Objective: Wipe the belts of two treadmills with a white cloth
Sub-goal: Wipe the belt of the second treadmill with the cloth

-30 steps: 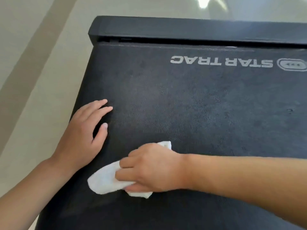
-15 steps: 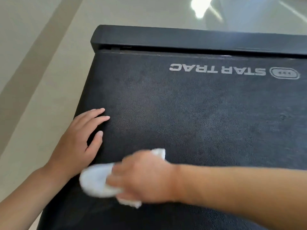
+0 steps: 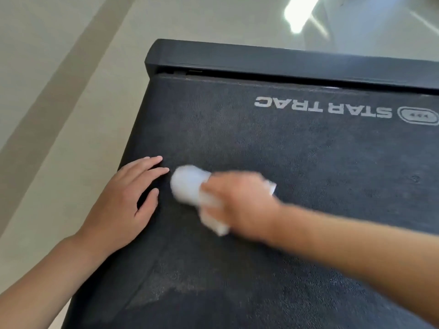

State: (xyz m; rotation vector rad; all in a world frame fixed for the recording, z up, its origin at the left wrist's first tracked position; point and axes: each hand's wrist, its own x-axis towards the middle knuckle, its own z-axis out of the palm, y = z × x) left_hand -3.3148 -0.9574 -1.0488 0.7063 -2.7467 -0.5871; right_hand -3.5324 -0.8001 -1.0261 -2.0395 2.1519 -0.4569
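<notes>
Fingers of our right hand (image 3: pixel 240 207) clamp the white cloth (image 3: pixel 190 186) against the treadmill belt (image 3: pixel 308 162); our left hand (image 3: pixel 126 207) rests flat, fingers spread, beside it.

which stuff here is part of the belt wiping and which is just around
Part of the job:
white cloth
treadmill belt
right hand, gripping the cloth
left hand, resting flat at the belt's left edge

Just around:
end cover of the treadmill
pale floor
</notes>
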